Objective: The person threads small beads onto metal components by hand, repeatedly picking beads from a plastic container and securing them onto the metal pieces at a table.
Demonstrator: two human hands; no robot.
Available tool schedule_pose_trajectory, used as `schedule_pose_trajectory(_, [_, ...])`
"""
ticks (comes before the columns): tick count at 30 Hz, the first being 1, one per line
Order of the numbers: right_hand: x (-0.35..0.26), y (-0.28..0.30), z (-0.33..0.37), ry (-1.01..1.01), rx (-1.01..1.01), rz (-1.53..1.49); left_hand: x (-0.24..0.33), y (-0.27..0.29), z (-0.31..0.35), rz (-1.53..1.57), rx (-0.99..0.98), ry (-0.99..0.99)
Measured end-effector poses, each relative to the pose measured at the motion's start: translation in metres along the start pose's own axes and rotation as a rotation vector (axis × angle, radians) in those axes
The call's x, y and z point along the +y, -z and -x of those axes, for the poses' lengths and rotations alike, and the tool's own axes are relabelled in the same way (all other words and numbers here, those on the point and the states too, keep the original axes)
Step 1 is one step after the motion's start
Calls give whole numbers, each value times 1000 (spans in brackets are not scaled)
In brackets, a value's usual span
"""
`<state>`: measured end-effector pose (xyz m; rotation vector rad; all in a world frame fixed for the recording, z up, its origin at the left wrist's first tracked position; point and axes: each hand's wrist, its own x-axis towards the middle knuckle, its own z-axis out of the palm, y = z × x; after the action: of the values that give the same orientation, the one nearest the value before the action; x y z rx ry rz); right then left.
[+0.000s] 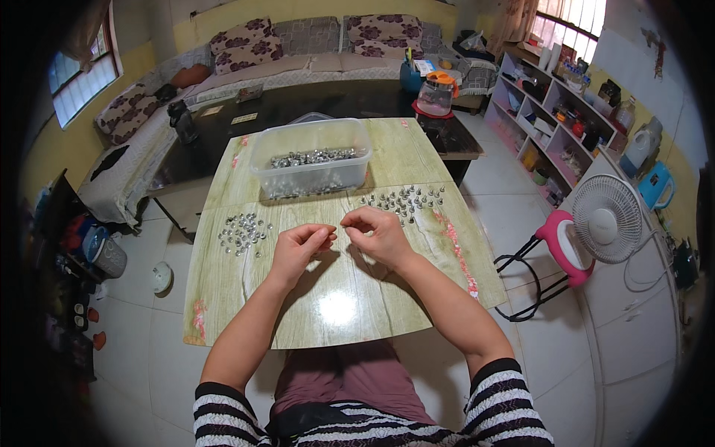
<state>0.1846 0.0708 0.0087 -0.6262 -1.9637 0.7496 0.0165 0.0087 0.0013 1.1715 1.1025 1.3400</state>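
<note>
My left hand [300, 247] and my right hand [378, 235] meet over the middle of the table, thumbs and fingertips pinched close together. Whatever small pieces they hold are too tiny to make out. To the left of my left hand lies a loose group of small, shiny round pieces [242, 232]. Beyond my right hand, small silvery pieces with narrow tips [408, 200] stand in a spread-out cluster. A translucent plastic tub [309, 181] at the far side holds many shiny metallic pieces [313, 158].
The wood-patterned table [246, 313] stands before a dark low table [283, 108] bearing a glass jug with an orange lid [438, 95]. To the right are a white fan [607, 220], a pink-seated stool [562, 246] and a shelf unit [555, 123]. A sofa [313, 63] lines the back.
</note>
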Motion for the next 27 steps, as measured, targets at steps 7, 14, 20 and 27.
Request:
schedule_pose_trajectory(7, [16, 34, -18, -285, 319, -478, -2, 3, 1, 25, -10, -2])
schedule_pose_trajectory(14, [40, 111, -32, -247, 475, -287, -10, 6, -3, 32, -33, -41])
schedule_pose_trajectory(20, [80, 170, -5, -424, 628, 132, -13, 3, -5, 12, -39, -59])
schedule_pose_trajectory(27, [119, 160, 1, -530, 500, 298, -14, 4, -5, -36, -34, -75])
